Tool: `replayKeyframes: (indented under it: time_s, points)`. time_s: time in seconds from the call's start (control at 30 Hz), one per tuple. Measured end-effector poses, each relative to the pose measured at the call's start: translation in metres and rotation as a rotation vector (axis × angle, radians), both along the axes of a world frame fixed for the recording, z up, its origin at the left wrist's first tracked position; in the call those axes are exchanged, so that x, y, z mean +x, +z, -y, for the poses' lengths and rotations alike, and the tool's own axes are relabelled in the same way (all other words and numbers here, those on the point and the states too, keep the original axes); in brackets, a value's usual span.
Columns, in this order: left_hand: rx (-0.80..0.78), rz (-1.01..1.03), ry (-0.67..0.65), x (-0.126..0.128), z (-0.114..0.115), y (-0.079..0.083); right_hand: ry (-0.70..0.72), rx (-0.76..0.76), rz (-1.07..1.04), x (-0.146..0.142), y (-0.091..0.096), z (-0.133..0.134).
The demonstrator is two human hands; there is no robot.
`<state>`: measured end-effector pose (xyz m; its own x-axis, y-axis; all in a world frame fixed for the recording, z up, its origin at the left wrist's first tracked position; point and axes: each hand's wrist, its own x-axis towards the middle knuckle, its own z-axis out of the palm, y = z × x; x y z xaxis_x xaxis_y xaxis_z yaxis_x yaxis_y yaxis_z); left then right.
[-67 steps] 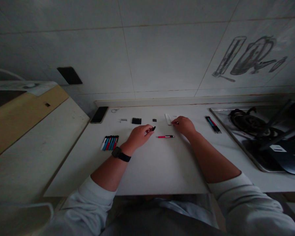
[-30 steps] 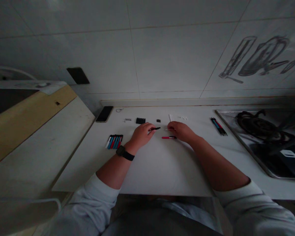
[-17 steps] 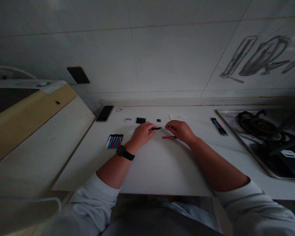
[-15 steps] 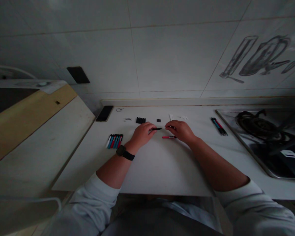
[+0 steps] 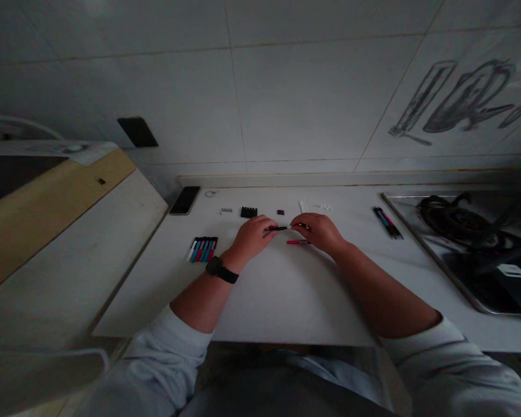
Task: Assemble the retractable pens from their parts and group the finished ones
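My left hand (image 5: 252,236) is closed, its thumb and fingers pinching a slim black pen part (image 5: 280,228) that points right. Facing it, my right hand (image 5: 322,231) is also closed in a pinch. A small pale bit shows at its fingertips, close to the end of the black pen part; whether they touch I cannot tell. What else lies inside those fingers is mostly hidden. Just below the right fingers, a red pen barrel (image 5: 297,242) lies on the white counter (image 5: 286,301), its right end partly covered by the hand.
Along the back lie a phone (image 5: 184,200), small springs (image 5: 226,210), black grips (image 5: 249,212), a small dark block (image 5: 280,212), white tubes (image 5: 303,206) and small white pieces (image 5: 325,207). Coloured pen barrels (image 5: 202,249) are at left. Pens (image 5: 387,223) lie beside the stove (image 5: 447,231).
The black pen part's tip has come slightly right, closer to my right fingertips. Both hands stay in almost the same place.
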<state>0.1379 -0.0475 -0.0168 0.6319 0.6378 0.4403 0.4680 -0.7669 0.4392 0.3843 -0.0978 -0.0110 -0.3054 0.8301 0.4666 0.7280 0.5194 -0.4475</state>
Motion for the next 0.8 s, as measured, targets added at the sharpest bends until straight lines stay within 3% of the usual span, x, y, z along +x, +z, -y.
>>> replayKeyframes:
  time_s: [0.33, 0.5, 0.57, 0.67, 0.73, 0.8]
  points:
    - [0.014, 0.024, -0.065, 0.003, 0.005, 0.001, 0.039, -0.002, -0.068, -0.018, -0.001, 0.007]
    - [-0.002, 0.011, -0.104, 0.005, 0.006, -0.001, 0.051, -0.040, -0.310, -0.030, -0.001, 0.010]
    - [-0.014, 0.040, -0.080, 0.004, 0.004, -0.001, 0.006, -0.042, -0.483, -0.028, 0.000, 0.008]
    - [-0.024, 0.115, -0.010, 0.001, 0.001, 0.000, -0.181, -0.014, -0.623, -0.015, 0.005, 0.003]
    - [-0.020, 0.152, 0.051, -0.001, -0.002, -0.001, -0.275, -0.047, -0.491, -0.005, 0.007, 0.000]
    - [-0.004, 0.159, 0.101, -0.002, -0.005, -0.002, -0.256, -0.157, -0.221, 0.002, 0.007, 0.000]
